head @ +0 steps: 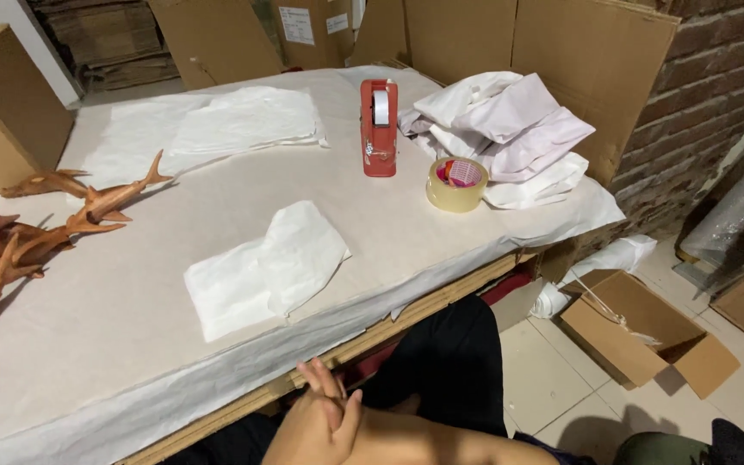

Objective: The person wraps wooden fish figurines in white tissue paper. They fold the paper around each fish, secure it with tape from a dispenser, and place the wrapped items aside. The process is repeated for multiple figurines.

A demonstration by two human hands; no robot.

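- Grip: only one hand (325, 413) in view at the bottom edge, fingers loosely spread, holding nothing; left or right impossible to tell, other hand out of frame.
- Resting low, just below the near edge of the tabletop (131, 344), above dark-trousered legs (449, 362).
- Nearest thing: folded white sheet (264, 267), flat on the tabletop near its front edge, apart from the hand, one corner folded over.
- Left of it, well apart: heap of orange-brown antler-like pieces (19, 232) along the left edge.
- Farther back, centre: red tape dispenser (378, 127), standing upright.
- Just right of the dispenser: roll of clear tape (456, 183), lying flat, something red and pink inside its core.
- Behind the roll, touching or nearly so: crumpled pile of white sheets (510, 129) at the right rear corner.
- Back left: stack of flat white sheets (243, 120).
- Whole tabletop draped in white paper, hanging over the front edge.
- Cardboard box (2, 112) at far left; flat cardboard (579, 60) leaning against the brick wall (708, 95) behind.
- On the tiled floor, right: open carton (647, 340).
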